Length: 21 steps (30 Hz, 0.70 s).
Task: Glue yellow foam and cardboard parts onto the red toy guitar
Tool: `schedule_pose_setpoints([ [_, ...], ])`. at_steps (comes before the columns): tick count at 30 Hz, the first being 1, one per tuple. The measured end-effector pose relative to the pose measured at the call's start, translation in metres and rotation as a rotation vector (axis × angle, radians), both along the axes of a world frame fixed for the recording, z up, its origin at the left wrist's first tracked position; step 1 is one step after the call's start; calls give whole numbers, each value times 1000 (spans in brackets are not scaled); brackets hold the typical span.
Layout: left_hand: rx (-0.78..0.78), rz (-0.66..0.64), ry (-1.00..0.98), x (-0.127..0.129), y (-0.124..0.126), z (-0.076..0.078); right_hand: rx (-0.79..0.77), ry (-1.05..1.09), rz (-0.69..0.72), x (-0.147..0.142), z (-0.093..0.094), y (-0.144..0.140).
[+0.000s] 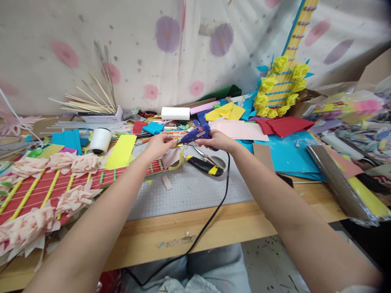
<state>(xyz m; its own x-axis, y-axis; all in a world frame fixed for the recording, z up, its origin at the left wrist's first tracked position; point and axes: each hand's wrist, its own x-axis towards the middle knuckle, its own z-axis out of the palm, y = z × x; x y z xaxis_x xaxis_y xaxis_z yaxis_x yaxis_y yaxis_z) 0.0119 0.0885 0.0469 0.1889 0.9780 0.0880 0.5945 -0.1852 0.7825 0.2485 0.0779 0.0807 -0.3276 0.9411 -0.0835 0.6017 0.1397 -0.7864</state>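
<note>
1. Head view: the right hand (217, 140) is clenched around one blue glue gun (197, 134), nozzle aimed left, held above the far edge of the grey cutting mat (195, 189).
2. The left hand (159, 144) pinches a small yellow paper strip (175, 142) in its fingers (170, 139), right at the gun's nozzle.
3. One black cord (220, 199) runs from the gun across the mat and off the near edge of the tabletop (232, 224).
4. On the mat, just under the gun, lies one pair of scissors (209, 156) beside one black and yellow cutter (204, 165).
5. Left of the mat lies one red cardboard guitar (45, 191) with yellow stripes and at least five pale pink paper flowers on it.
6. Beyond the mat to the right, a second guitar (282, 87), blue and yellow with yellow flowers, leans on the cloth backdrop.
7. One white thread spool (100, 140) stands left of the mat, and behind it a bundle of wooden sticks (87, 101) rests in a box.
8. One red sheet (287, 125) lies right of the mat, far side.
</note>
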Motion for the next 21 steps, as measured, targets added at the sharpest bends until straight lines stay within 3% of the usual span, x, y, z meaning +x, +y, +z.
schedule_pose_setpoints([
  [13, -5, -39, 3, 1, -8, 5, -72, 535, -81, 30, -34, -9],
  [21, 11, -96, -98, 1, -14, 0, -22, 745, -268, 45, -53, -21],
])
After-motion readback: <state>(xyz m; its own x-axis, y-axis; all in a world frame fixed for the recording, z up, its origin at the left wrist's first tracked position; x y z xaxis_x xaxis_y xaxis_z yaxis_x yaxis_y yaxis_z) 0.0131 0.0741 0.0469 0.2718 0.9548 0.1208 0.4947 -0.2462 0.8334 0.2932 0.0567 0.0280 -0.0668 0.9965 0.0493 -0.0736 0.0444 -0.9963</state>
